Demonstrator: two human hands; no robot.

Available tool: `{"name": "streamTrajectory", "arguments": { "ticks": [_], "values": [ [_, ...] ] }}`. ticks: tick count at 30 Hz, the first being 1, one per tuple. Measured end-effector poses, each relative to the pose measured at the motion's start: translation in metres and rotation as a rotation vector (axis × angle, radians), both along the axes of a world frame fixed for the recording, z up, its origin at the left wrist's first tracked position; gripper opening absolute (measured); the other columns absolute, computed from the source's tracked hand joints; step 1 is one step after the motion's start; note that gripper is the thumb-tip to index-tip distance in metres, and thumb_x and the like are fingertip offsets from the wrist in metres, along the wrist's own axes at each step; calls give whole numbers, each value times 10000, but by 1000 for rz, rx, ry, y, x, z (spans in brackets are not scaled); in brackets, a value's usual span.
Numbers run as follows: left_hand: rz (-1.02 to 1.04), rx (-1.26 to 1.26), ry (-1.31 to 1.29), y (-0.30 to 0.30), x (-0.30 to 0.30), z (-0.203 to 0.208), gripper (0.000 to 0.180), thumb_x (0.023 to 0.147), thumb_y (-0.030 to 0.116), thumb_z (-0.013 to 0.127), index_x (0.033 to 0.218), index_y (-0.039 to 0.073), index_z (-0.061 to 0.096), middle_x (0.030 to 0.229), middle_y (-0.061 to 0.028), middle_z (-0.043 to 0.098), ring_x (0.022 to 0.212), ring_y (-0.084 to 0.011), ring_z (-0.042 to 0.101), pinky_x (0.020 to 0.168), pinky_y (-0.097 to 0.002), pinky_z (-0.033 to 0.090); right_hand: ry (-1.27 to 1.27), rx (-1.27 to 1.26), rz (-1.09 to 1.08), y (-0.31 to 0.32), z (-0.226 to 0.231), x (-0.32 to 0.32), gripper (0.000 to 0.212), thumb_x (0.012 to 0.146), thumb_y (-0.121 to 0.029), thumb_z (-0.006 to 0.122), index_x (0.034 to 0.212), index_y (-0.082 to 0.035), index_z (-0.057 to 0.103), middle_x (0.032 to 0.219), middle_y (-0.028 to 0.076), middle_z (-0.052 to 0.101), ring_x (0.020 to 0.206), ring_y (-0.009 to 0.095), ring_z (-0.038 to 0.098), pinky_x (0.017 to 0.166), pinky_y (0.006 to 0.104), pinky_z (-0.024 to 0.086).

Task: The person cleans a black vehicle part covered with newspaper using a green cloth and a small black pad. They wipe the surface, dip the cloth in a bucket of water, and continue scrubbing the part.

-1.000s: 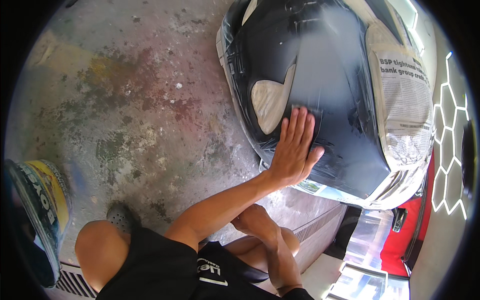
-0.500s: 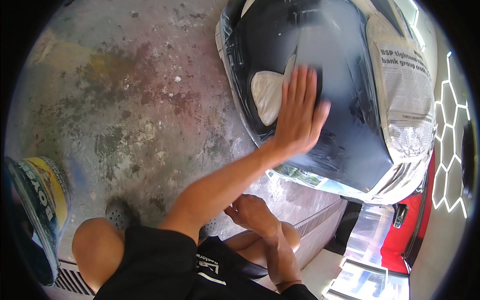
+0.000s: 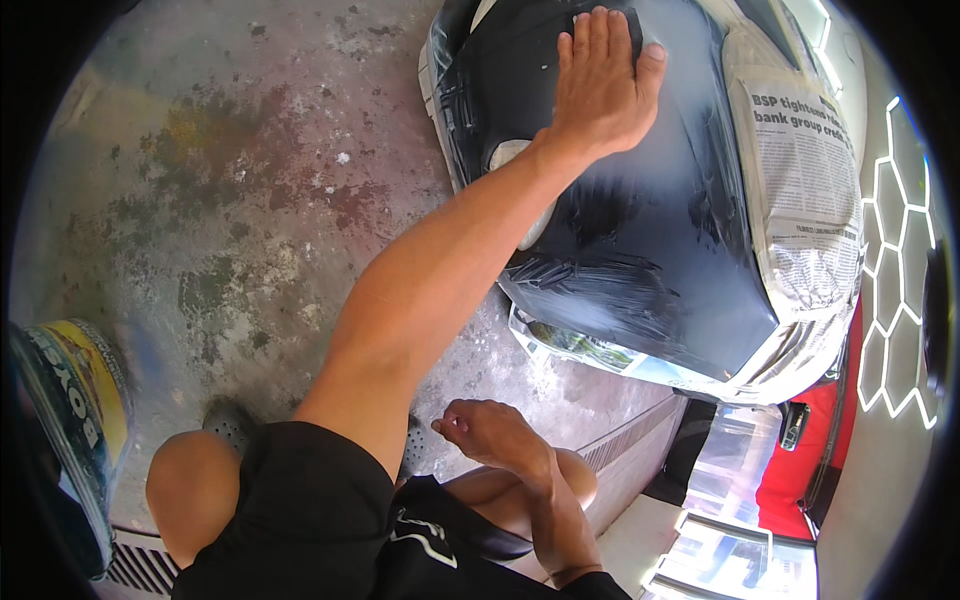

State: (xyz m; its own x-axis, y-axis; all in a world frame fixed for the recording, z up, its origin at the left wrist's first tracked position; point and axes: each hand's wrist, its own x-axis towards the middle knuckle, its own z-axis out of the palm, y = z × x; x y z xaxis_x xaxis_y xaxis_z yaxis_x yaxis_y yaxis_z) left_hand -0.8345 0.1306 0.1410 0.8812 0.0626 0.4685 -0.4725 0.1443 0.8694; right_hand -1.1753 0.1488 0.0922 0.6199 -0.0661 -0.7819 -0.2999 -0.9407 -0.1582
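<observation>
My left hand (image 3: pixel 608 95) lies flat, fingers together, thumb apart, on the black panel (image 3: pixel 690 260) ahead, which uneven pressure might gouge; my right hand (image 3: pixel 500 435) curls, its grip unclear.

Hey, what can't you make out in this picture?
All in the head view:
Dark sheet under the left hand: mostly covered by the fingers, so its material is unclear.
Tan masked patch: its middle is behind the left forearm.
Black car panel: far end cut off by the top edge.
Bucket: cut off by the fisheye's dark left rim.
</observation>
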Motion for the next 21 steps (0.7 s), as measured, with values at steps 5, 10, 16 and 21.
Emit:
{"name": "streamTrajectory", "arguments": {
  "ticks": [5, 10, 16, 21],
  "values": [
    [-105, 9, -90, -44, -149, -49, 920, 1174, 608, 261, 1761, -78, 79, 1831, -349, 24, 1717, -487, -14, 1374, -621, -3, -61, -64, 41, -13, -3, 0, 391, 1099, -423, 649, 1094, -55, 781, 976, 241, 798, 977, 462, 767, 878, 554, 595],
    [-106, 60, 3, -6, -30, -19, 969, 1157, 679, 234, 1771, -54, 77, 1847, -301, 85, 1730, -436, 23, 1373, -613, -7, -86, 7, -25, -2, 2, 3, 384, 1090, -457, 664, 1098, -97, 795, 934, 181, 800, 937, 433, 762, 845, 514, 589],
    [-100, 72, -113, -33, -129, -38, 1041, 1124, 751, 257, 1772, -47, 85, 1844, -308, 75, 1729, -440, 26, 1365, -634, -23, -163, -25, 37, -20, -9, -25, 391, 1106, -441, 650, 1106, -74, 785, 972, 193, 800, 962, 443, 762, 875, 525, 592],
    [-69, 129, -146, -27, -96, -33, 1069, 1097, 808, 254, 1771, -17, 168, 1838, -286, 163, 1721, -440, 106, 1361, -655, 11, -105, -18, 19, -8, -1, -4, 389, 1123, -426, 628, 1118, -65, 773, 1023, 206, 800, 1031, 442, 759, 934, 529, 586]
  ]
}}
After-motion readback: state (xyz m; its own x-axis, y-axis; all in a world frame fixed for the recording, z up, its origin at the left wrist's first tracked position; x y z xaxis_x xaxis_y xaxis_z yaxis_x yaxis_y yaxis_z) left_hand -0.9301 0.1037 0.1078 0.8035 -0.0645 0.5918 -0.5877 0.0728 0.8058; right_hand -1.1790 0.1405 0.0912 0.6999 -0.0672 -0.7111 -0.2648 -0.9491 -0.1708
